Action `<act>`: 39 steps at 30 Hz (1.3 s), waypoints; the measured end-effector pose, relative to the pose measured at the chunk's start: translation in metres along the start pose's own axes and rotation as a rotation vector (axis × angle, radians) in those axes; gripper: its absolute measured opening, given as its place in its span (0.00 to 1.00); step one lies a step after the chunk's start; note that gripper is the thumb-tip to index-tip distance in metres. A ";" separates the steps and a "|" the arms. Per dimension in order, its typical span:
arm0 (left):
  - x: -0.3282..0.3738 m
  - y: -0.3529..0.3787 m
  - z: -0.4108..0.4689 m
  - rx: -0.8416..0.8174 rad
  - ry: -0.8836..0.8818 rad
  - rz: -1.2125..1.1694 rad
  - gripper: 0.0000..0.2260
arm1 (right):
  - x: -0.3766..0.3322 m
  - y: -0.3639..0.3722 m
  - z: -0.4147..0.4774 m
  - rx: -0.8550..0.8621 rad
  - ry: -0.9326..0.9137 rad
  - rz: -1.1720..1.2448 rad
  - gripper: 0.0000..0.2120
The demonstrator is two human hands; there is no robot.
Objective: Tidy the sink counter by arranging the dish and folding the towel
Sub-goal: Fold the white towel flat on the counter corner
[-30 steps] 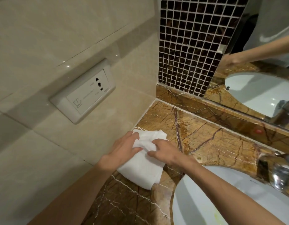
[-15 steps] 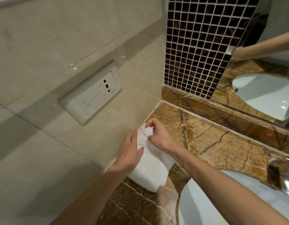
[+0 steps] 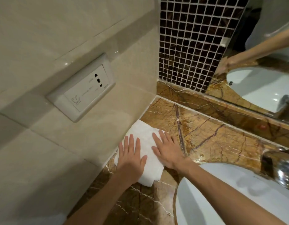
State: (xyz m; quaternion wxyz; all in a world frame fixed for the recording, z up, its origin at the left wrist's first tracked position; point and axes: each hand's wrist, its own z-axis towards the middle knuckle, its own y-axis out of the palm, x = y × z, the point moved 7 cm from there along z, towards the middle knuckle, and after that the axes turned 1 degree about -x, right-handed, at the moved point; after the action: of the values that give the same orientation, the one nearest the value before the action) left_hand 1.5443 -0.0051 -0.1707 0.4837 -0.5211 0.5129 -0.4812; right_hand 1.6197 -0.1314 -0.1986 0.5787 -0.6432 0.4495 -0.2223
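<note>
A white towel (image 3: 144, 135) lies folded into a flat rectangle on the brown marble counter (image 3: 210, 137), against the beige tiled wall at the left. My left hand (image 3: 131, 157) rests flat on the towel's left half, palm down, fingers spread. My right hand (image 3: 167, 149) presses flat on its right half, fingers apart and pointing away from me. Neither hand grips the cloth. No dish is in view.
A white sink basin (image 3: 230, 197) fills the lower right, with a chrome faucet (image 3: 282, 168) at its far right. A wall socket plate (image 3: 82, 88) sits above the towel. Dark mosaic tile (image 3: 192, 39) and a mirror (image 3: 262, 65) stand behind the counter.
My right hand has let go of the towel's far edge. Both hands now lie flat on the folded towel, which is laid out squarer against the wall.
</note>
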 end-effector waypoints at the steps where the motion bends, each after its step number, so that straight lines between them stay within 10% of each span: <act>1: 0.005 0.005 -0.003 -0.015 0.023 0.008 0.30 | -0.001 0.001 0.000 0.006 0.008 0.012 0.29; 39: 0.014 0.019 -0.044 -0.009 -0.106 -0.188 0.24 | -0.026 -0.025 -0.013 0.057 0.019 0.048 0.18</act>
State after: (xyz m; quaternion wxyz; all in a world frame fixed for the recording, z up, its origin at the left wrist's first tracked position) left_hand 1.4994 -0.0201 -0.1863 0.4605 -0.5939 0.4374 -0.4938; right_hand 1.6038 -0.1186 -0.1659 0.5978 -0.6132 0.4637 -0.2272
